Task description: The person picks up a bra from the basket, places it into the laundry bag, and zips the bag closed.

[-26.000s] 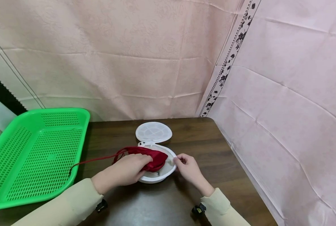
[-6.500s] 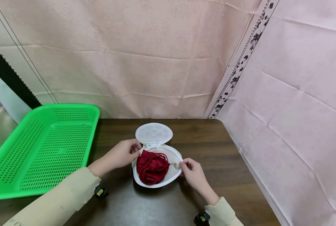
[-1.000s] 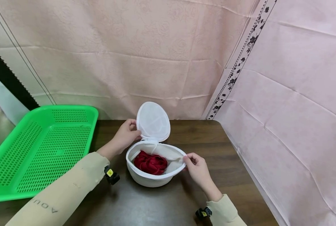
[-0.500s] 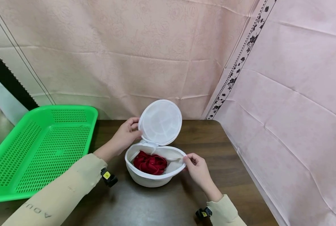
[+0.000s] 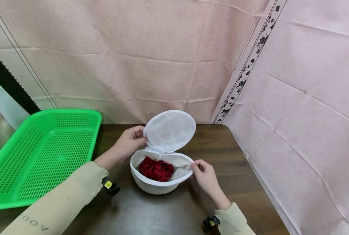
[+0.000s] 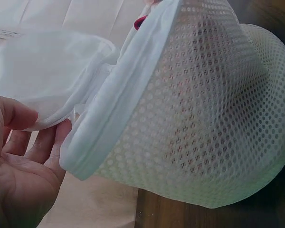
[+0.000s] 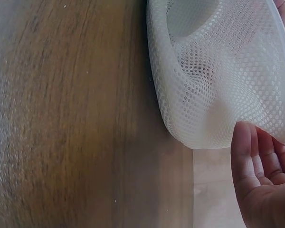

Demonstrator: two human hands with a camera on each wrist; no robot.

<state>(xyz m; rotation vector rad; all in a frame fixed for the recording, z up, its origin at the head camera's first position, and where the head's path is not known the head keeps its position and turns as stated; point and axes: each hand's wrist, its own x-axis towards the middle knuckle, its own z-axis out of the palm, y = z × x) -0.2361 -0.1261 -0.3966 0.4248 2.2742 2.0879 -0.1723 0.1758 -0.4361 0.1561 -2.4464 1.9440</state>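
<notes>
A white mesh laundry bag (image 5: 155,187) with a stiff round rim stands on the table. Inside it lies a bundled dark red garment (image 5: 156,169) of smooth cloth, its strap folded in. The bag's white lid (image 5: 171,130) is raised at the back, joined to the rim by a short hinge strip. With thumb and fingers, my left hand (image 5: 130,142) pinches the lid's left edge; the left wrist view shows this grip close to the rim (image 6: 128,90). My right hand (image 5: 205,176) pinches the bag's rim at its right side, fingertips against the mesh (image 7: 218,80).
A green perforated plastic basket (image 5: 96,130) stands at the left of the brown wooden table (image 5: 221,156). Pinkish cloth curtains (image 5: 133,65) hang behind and to the right, close to the table's edges.
Earlier my left hand held the red garment over the bag; now the garment lies inside. That hand took the lid and raised it; lately the lid tips lower and rightward. My right hand stays on the rim.
</notes>
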